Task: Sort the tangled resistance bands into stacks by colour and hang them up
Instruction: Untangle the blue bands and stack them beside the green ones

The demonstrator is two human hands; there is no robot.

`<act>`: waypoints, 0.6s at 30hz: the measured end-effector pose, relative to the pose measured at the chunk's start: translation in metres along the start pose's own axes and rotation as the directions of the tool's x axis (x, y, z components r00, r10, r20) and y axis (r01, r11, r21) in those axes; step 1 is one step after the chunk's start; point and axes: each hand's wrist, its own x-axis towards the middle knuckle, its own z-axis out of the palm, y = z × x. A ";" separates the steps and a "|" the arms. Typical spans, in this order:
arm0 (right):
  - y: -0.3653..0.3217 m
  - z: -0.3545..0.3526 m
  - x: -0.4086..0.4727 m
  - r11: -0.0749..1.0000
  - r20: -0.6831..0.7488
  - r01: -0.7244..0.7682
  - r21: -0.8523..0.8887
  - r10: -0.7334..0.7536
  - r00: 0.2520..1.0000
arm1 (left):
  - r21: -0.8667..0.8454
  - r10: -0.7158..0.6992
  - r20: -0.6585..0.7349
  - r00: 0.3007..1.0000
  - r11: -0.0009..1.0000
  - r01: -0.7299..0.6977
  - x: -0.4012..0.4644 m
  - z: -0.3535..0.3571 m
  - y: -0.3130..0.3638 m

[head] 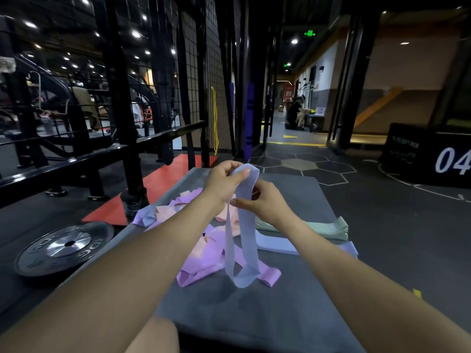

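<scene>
My left hand [224,179] grips the top of a pale blue resistance band [242,240] and holds it up, so its loop hangs down to the grey mat [244,314]. My right hand [262,200] pinches the same band a little lower. Under it lies a tangle of purple bands [204,261] and pink bands [167,211]. A flat stack of pale green bands [328,229] rests on the mat at the right, with a pale blue stack [277,245] just in front of it.
A black weight plate [63,247] lies on the floor to the left. A black metal rack with a wire grid [193,80] stands behind the mat, with yellow [214,118] and purple bands [249,118] hanging on it. A black box marked 04 [428,156] stands at the right.
</scene>
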 end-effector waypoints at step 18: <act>0.062 0.023 -0.044 0.920 0.239 -0.116 -0.375 0.217 0.946 | 0.118 -0.152 -0.050 0.987 0.981 0.157 -0.060 -0.053 -0.072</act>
